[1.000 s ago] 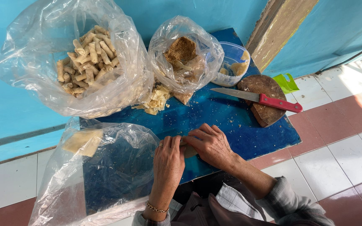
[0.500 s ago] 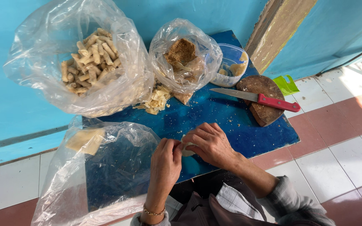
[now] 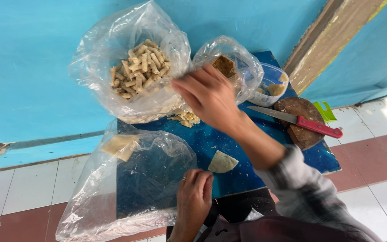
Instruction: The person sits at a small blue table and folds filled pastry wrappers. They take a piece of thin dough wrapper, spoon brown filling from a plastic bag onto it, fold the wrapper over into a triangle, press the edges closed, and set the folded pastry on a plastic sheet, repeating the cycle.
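Note:
My right hand (image 3: 207, 96) reaches across the blue board (image 3: 256, 148) toward the clear bag of small pale rolls (image 3: 137, 71), fingers curled at the bag's edge; whether it holds anything is hidden. My left hand (image 3: 194, 197) rests at the board's near edge, fingertips beside a pale triangular wrapper (image 3: 222, 162) lying flat. A second clear bag (image 3: 229, 67) with a brown block sits behind the right hand. A loose pile of pale scraps (image 3: 187, 118) lies below the rolls bag.
A large clear bag (image 3: 131, 179) with pale sheets lies at the left front. A red-handled knife (image 3: 305, 123) rests on a round brown wooden block (image 3: 298, 134). A clear plastic tub (image 3: 269, 85) stands behind it. A blue wall, tiled floor, and a green item (image 3: 325, 112) surround the board.
My right hand has left the spot beside my left hand and swung up toward the bag of rolls. A triangular wrapper now lies uncovered on the board. The left hand stays near the edge.

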`<act>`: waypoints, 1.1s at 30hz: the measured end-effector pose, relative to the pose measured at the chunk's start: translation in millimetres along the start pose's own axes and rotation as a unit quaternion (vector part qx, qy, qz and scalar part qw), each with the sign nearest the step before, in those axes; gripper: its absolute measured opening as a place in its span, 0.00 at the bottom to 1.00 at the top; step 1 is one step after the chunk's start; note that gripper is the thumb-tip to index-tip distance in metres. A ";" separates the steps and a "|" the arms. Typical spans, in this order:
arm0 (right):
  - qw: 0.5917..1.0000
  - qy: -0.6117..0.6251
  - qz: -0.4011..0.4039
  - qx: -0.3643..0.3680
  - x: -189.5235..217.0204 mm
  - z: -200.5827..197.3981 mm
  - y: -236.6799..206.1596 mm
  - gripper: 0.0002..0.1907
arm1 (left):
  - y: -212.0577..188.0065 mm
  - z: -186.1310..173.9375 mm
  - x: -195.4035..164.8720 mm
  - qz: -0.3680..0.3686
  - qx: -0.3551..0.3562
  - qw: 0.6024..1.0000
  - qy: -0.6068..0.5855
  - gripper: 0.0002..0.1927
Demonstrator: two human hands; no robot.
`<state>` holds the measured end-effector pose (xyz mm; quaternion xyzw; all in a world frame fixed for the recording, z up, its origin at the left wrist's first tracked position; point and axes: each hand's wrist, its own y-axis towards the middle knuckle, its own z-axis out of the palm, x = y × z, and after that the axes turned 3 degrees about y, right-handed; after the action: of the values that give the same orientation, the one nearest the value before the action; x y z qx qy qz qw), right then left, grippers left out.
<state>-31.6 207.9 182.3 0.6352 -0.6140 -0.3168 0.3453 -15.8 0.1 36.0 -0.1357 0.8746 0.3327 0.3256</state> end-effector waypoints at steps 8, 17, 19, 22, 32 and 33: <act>0.999 -0.019 0.035 -0.012 8.8 -15.3 -13.3 0.13 | -7.3 11.2 15.2 0.005 0.004 0.993 0.120 0.10; 0.949 0.036 0.229 0.215 39.2 -71.8 -172.0 0.10 | 2.6 26.2 18.8 0.013 0.068 0.973 0.222 0.11; 0.954 -0.005 0.234 0.185 25.2 -79.2 -186.0 0.11 | 0.8 26.3 20.2 0.017 0.073 0.970 0.230 0.11; 0.943 -0.148 0.261 0.146 -44.2 -103.1 -182.9 0.12 | -5.3 23.7 23.3 0.029 0.058 0.969 0.237 0.15; 0.879 -0.107 0.310 0.347 -198.4 -80.4 -187.9 0.16 | -13.0 29.4 32.2 0.019 0.046 0.977 0.206 0.14; 0.890 -0.084 0.294 0.337 -202.9 -76.8 -192.7 0.16 | -13.4 29.2 31.8 0.019 0.050 0.978 0.201 0.13</act>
<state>130.8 415.8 61.5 0.4745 -0.8695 -0.0269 0.1344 -19.7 9.1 -8.1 -0.1664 0.9401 0.2611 0.1430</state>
